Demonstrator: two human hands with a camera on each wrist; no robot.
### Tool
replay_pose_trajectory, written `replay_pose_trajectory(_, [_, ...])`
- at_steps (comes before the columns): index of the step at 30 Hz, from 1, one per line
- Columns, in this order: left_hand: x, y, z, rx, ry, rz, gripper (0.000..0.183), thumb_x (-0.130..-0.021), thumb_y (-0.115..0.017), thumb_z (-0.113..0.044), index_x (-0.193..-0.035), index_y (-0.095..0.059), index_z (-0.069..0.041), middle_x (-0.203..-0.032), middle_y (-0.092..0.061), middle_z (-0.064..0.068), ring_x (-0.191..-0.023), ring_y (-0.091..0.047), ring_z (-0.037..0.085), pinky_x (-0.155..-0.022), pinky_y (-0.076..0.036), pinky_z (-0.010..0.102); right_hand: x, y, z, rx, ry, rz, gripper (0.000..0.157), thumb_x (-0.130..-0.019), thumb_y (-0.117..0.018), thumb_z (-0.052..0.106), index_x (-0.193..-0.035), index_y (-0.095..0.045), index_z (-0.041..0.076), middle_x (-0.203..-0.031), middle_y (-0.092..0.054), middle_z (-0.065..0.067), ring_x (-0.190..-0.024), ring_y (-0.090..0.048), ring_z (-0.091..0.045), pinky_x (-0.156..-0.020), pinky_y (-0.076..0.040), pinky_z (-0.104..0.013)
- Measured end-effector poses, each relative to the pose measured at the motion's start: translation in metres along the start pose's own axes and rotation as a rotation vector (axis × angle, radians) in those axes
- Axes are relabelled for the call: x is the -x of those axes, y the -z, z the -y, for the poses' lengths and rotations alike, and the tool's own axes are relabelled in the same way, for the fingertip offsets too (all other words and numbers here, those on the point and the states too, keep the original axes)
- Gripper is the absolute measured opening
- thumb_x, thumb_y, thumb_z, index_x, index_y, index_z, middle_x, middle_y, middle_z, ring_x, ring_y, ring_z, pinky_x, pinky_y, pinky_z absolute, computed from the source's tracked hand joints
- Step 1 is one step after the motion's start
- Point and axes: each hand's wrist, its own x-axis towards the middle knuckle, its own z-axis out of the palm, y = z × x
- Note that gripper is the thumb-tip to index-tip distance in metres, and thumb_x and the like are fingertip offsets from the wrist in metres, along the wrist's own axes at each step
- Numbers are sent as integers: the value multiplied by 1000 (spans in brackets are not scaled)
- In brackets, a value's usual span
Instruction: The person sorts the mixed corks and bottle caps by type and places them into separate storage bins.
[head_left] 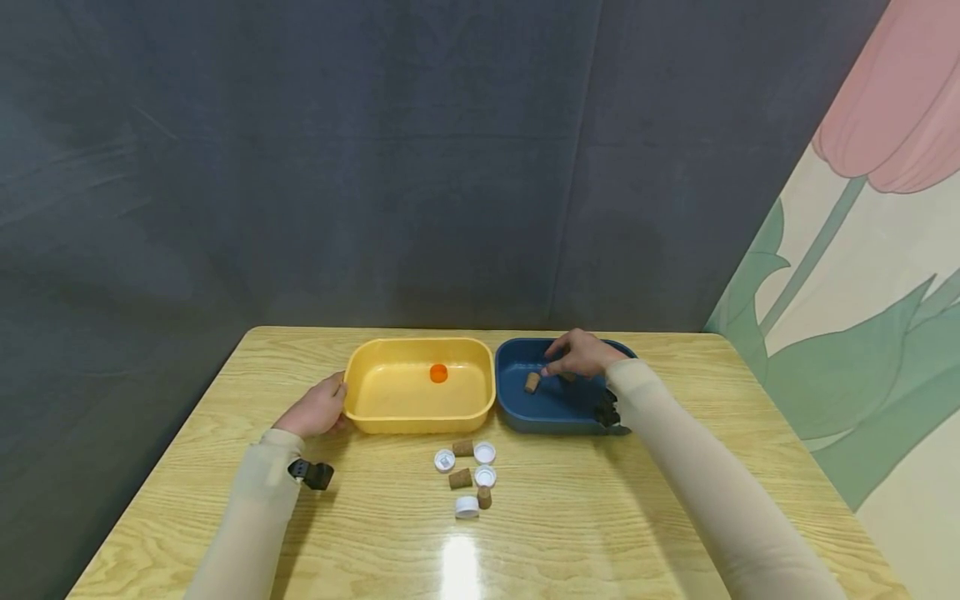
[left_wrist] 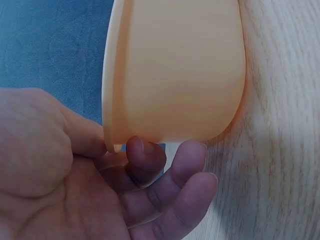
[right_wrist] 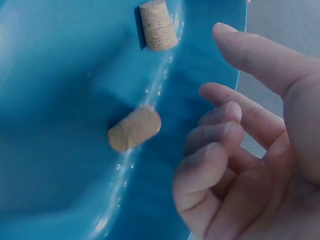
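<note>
My left hand grips the left end of a yellow bin. In the left wrist view the thumb goes over the rim and the curled fingers meet the outer wall. An orange bottle cap lies inside that bin. Over the blue bin, my right hand hovers with fingers loosely bent and nothing between them. Two corks lie in the blue bin: one cork near the upper part of the right wrist view, and a slightly blurred cork below it.
In front of the bins, several white bottle caps and three corks are scattered on the wooden table. The two bins stand side by side. A dark curtain hangs behind, and a painted wall is at right.
</note>
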Motion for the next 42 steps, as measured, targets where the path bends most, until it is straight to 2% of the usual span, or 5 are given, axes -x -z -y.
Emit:
replay_pose_trajectory(6, [0,0,2,-5,-3,-6,48,-110,-23,-13,-151,-25,11,-81,-56,12,-67,-56,23,-63,-52,39,5,0,4,-23,42,-16,51,-91,-75,33,-133,-65,6,-140,-57,-16,-106,-65,-25,-88,-54,-43])
replay_pose_trajectory(15, [-1,3,0,-24,-15,1,48,-110,-23,-13,-151,-24,12,-81,-57,13,-67,-57,24,-61,-50,34,36,-17,34,-153,245,-12,50,-89,-77,32,-130,-67,6,-68,-50,-1,-61,-42,-17,-61,-37,-31])
replay_pose_trajectory(28, [1,3,0,-13,-22,10,49,-110,-22,-14,-152,-24,12,-83,-57,14,-70,-57,25,-62,-51,35,73,-67,65,-183,445,72,33,-87,-80,24,-118,-73,17,-65,-47,6,-56,-39,-7,-80,-44,-33])
replay_pose_trajectory(32, [1,2,0,-12,-15,10,49,-110,-22,-14,-152,-24,11,-83,-57,13,-70,-57,25,-63,-51,35,79,-84,67,-225,463,123,37,-85,-82,24,-119,-73,13,-67,-46,7,-57,-38,-6,-60,-36,-25])
replay_pose_trajectory(42, [0,2,-1,-3,0,14,48,-110,-22,-14,-152,-25,10,-82,-56,13,-69,-56,24,-63,-51,35,82,-129,58,-287,454,192,41,-80,-86,21,-117,-74,9,-71,-55,8,-59,-44,-2,-56,-38,-17])
